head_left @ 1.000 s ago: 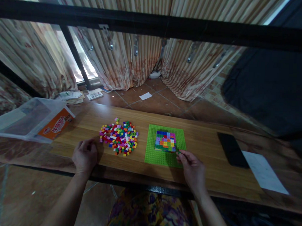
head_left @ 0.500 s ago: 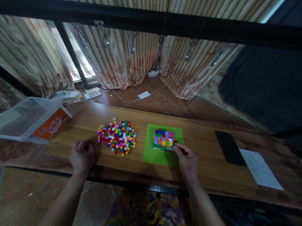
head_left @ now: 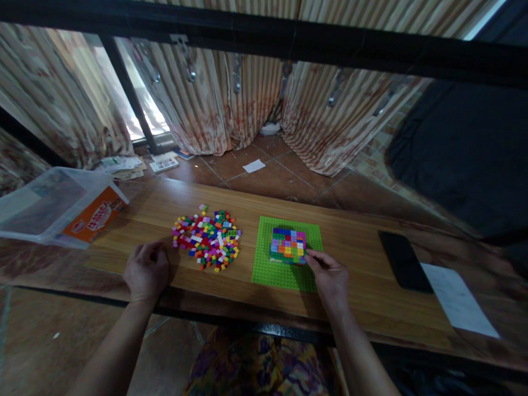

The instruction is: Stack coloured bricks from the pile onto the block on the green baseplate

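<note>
My right hand [head_left: 331, 278] pinches at the lower right corner of a block of multicoloured toy bricks [head_left: 288, 244]. What lies between its fingertips is too small to make out. The block is built up on a green studded baseplate [head_left: 263, 274]. Curled closed, my left hand [head_left: 147, 272] rests on the wooden tabletop near its front edge, with nothing visible in it. Just right of that hand spreads a loose pile of small coloured toy bricks [head_left: 207, 240].
A clear plastic bin [head_left: 36, 205] with an orange label stands at the left end of the table [head_left: 356, 301]. To the right lie a black phone [head_left: 405, 261] and a white paper sheet [head_left: 458, 300]. A dark metal bar [head_left: 271, 28] crosses in front of the curtains.
The whole view has shifted slightly. Both hands keep nearly the same places, the right at the block's corner and the left beside the pile.
</note>
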`<state>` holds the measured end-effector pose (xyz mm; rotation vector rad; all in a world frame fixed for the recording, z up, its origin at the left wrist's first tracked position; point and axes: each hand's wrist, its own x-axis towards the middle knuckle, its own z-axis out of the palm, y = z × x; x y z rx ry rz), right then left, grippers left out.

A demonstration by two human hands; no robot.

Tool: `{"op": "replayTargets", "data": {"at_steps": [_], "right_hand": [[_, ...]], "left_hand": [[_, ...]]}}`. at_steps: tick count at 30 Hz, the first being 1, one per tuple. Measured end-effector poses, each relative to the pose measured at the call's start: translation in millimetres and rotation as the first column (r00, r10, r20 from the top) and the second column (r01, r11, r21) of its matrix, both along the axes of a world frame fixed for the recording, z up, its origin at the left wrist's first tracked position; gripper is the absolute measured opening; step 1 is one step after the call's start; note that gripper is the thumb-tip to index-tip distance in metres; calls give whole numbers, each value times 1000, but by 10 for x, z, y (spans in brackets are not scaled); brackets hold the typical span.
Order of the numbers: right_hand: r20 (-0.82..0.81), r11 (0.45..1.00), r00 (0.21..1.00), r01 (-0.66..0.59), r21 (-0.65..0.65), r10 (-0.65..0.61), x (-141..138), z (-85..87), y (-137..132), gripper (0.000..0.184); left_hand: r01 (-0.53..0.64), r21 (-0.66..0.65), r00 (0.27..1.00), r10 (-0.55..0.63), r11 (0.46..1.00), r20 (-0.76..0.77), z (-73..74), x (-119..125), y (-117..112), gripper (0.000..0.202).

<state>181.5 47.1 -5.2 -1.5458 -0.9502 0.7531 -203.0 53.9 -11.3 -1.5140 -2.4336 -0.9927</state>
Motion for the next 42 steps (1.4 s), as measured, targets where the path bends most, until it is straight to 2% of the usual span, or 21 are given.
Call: {"op": "replayTargets", "data": {"at_steps": [6,12,25,34,38,42], "right_hand": [[-1,1000,1000,-9,1,9,6,13,-12,25],[-41,998,998,44,-37,-45,33,26,-19,31],[40,992,999,30,-123,-25,34,32,90,37],[104,998,995,17,-63,-11,-22,30,61,34],[67,995,998,4,-98,3,-17,61,58,38],[-31,993,995,92,-73,-95,52,65,16,44]], "left_hand": [[6,2,1000,-6,1000,-5,-41,-29,3,23],[27,16,999,-26,1000,-38,-75,-56,11,21],[-12,-21,1000,12,1000,17,-17,-2,-3,25],[-16,-41,999,17,999,31,-19,-3,0,25],[-16,-33,1000,16,999,20,-21,-5,1,26],[1,-25,1000,-1,1000,30,-4,3,-4,25]]}}
